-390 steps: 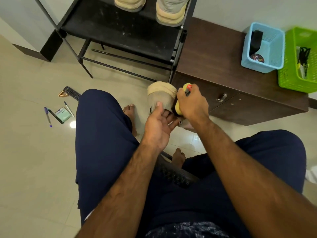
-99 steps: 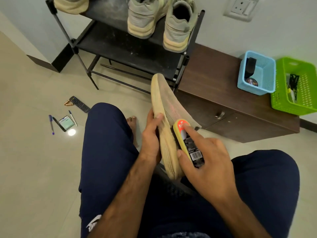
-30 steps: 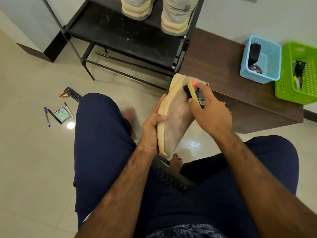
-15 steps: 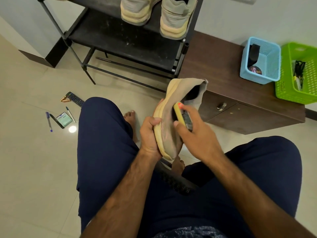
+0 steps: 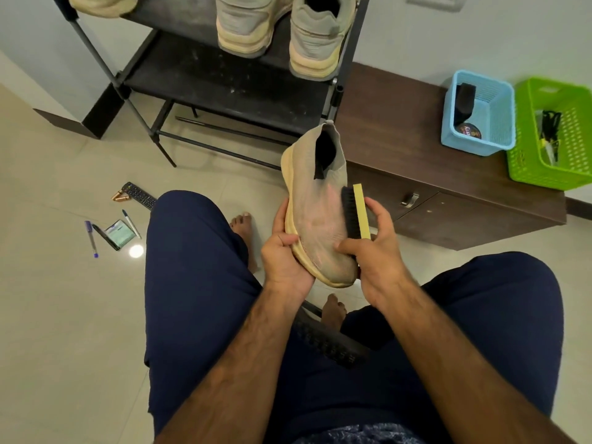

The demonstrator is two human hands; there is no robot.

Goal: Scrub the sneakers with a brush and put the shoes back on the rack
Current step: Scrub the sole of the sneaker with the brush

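Note:
A beige knit sneaker (image 5: 315, 216) with a cream sole is held up between my knees, its opening pointing away from me. My left hand (image 5: 283, 257) grips its sole near the toe. My right hand (image 5: 376, 251) grips a yellow-backed brush (image 5: 354, 211), whose black bristles lie against the sneaker's right side. Behind it stands the black shoe rack (image 5: 224, 84), with two grey sneakers (image 5: 278, 27) on its upper shelf and a third shoe (image 5: 102, 4) at the top left edge.
A low brown cabinet (image 5: 416, 149) stands right of the rack, carrying a blue basket (image 5: 480, 113) and a green basket (image 5: 554, 133). On the tiled floor at left lie a remote (image 5: 139, 193), pens (image 5: 91, 238) and a small packet. My bare feet rest on the floor.
The sneaker has turned so its upper faces me. The brush has slid from the heel opening down to the shoe's right side, bristles now showing. My left hand has shifted toward the toe.

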